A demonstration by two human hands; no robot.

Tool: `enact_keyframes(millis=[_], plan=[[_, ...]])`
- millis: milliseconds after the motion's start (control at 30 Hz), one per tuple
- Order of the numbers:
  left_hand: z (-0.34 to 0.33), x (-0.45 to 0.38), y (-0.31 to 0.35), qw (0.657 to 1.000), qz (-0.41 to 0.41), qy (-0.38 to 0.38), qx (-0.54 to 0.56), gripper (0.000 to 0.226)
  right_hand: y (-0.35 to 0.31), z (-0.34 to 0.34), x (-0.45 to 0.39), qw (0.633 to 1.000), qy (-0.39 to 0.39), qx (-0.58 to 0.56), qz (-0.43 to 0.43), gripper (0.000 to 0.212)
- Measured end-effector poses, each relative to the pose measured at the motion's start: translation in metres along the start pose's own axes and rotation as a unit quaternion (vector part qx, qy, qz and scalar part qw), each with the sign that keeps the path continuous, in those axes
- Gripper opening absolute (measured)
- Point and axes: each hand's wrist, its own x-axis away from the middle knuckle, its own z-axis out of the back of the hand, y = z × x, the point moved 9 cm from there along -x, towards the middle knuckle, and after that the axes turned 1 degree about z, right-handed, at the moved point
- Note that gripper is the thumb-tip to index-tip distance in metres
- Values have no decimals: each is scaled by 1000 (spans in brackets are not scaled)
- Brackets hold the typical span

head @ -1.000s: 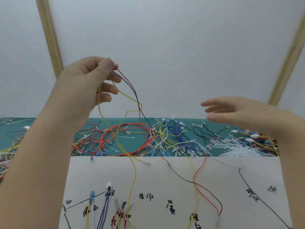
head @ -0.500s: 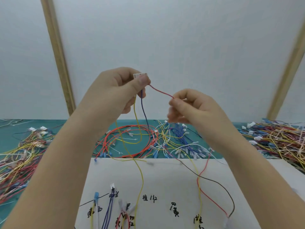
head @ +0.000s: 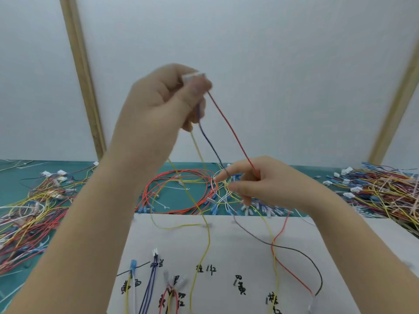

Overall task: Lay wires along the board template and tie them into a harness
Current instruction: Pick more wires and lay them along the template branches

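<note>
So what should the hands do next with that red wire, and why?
Probably keep sliding the right hand down the red wire to pull it clear. The left hand holds the white connector up high, and yellow and blue wires hang tangled below it, over the paper template.

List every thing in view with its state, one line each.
left hand: raised, pinching white connector
right hand: lower, pinching red wire
red wire: taut between the hands
blue wire: hanging from left hand
board template: flat, some wires laid
loose wire piles: tangled on green mat
</note>
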Motion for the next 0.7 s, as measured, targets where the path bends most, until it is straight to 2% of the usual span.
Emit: enact_keyframes(millis=[100, 167, 233, 300, 367, 400, 500, 567, 700], plan=[[15, -2, -16, 990, 66, 66, 104, 17, 18, 34, 1, 994, 102, -21, -6, 15], [28, -2, -37, 957, 138, 119, 224, 24, 34, 54, 6, 990, 137, -12, -16, 20], [44, -2, -52, 928, 182, 144, 290, 29, 58, 76, 14, 977, 193, 76, -55, 21], [59, -2, -62, 937, 205, 144, 241, 29, 81, 91, 22, 960, 229, 129, -101, 18], [63, 0, -67, 964, 204, 137, 105, 25, 99, 92, 26, 964, 196, 97, -148, 12], [61, 1, -67, 973, 193, 128, 29, 23, 105, 86, 28, 967, 153, 95, -179, 19], [39, -3, -55, 982, 137, 62, -116, 17, 111, 68, 35, 953, 15, 172, -248, 63], [24, -4, -45, 984, 117, 20, -136, 14, 87, 65, 29, 965, 25, 164, -205, 70], [5, 0, -31, 993, 114, -20, -38, 13, 14, 41, 12, 997, 72, 4, -27, 60]])
